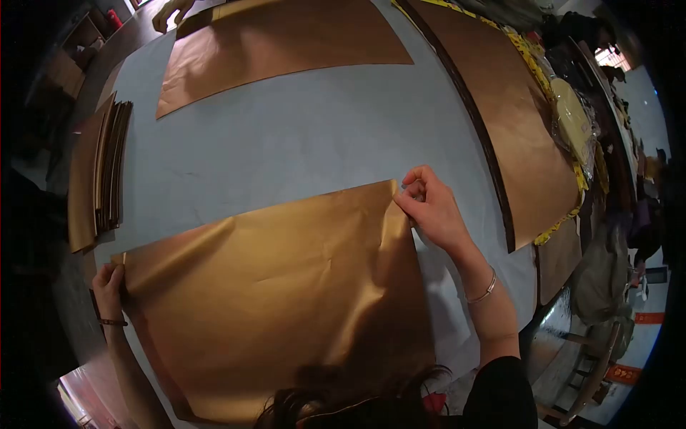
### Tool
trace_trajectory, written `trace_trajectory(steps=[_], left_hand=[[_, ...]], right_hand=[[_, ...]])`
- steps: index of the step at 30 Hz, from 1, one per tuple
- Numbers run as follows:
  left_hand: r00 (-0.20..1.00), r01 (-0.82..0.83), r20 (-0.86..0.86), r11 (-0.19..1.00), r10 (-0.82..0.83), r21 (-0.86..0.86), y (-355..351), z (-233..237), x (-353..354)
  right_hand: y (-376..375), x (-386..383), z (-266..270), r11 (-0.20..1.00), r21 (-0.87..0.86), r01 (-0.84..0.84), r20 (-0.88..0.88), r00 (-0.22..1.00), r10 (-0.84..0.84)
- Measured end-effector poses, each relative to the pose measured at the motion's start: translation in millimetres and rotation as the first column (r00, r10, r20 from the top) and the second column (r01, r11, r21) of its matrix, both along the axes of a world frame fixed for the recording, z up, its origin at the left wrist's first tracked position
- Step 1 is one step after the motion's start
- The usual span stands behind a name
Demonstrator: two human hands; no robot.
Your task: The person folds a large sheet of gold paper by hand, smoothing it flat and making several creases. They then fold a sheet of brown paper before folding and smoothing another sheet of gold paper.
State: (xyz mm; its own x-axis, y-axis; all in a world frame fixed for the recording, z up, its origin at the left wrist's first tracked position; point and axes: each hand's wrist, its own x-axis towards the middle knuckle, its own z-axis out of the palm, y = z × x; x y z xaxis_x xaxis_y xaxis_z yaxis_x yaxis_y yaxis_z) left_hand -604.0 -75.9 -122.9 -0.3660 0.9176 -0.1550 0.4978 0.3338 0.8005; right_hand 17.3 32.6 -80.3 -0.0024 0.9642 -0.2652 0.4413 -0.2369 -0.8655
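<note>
A large gold-brown sheet (286, 286), perhaps paper or thin coated fabric, spans the space between my two hands. My left hand (109, 289) is closed on its far left corner. The far right corner is pinched between the thumb and fingers of my right hand (431, 204). Creases run across the sheet, and its far edge is raised at both corners. Its near edge is partly hidden behind hair at the bottom of the view. Under it lies a pale grey-blue table surface (307, 132).
Another copper-brown sheet (286, 43) lies across the table, with another person's hand (170, 13) at its far left corner. A stack of folded brown sheets (107, 168) stands at the left edge. On the right is a thick brown pile (511, 129) beside yellow tape (529, 53).
</note>
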Motion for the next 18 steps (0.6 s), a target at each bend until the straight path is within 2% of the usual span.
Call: trace_trajectory(steps=[3,6,9,11,13,14,15,16,17,18], left_hand=[[1.000,-0.022,0.006,0.999,0.022,0.045,1,1,6],[0.998,0.031,-0.053,0.999,-0.029,0.027,1,3,3],[0.999,0.002,-0.044,1.000,-0.002,0.017,2,1,8],[0.995,-0.024,-0.091,0.993,0.035,0.118,3,-1,18],[0.994,-0.054,-0.088,0.997,0.058,0.053,4,6,23],[0.995,-0.067,-0.074,0.998,0.066,-0.011,3,12,27],[0.991,-0.071,-0.110,0.997,0.070,-0.004,4,18,37],[0.986,-0.077,-0.146,0.997,0.076,0.001,6,24,47],[0.989,-0.087,-0.118,0.996,0.087,0.007,6,23,48],[0.991,-0.097,-0.090,0.995,0.098,0.014,5,22,48]], right_hand=[[0,1,-1,1.000,-0.025,-0.003,-0.005,1.000,0.003],[-1,1,-5,0.998,0.057,-0.003,0.026,1.000,0.002],[-1,-1,-6,0.991,0.128,-0.042,0.114,0.993,0.028],[-2,-2,-5,0.976,0.186,-0.117,0.217,0.973,0.075],[-3,-4,-4,0.974,0.175,-0.147,0.229,0.968,0.105],[-3,-1,-8,0.953,0.235,-0.190,0.288,0.950,0.118],[-2,1,-12,0.927,0.295,-0.233,0.345,0.930,0.124],[-2,-1,-10,0.940,0.267,-0.211,0.326,0.938,0.117],[-2,-2,-9,0.933,0.267,-0.241,0.308,0.939,0.155],[-3,-2,-9,0.932,0.253,-0.260,0.368,0.917,0.155]])
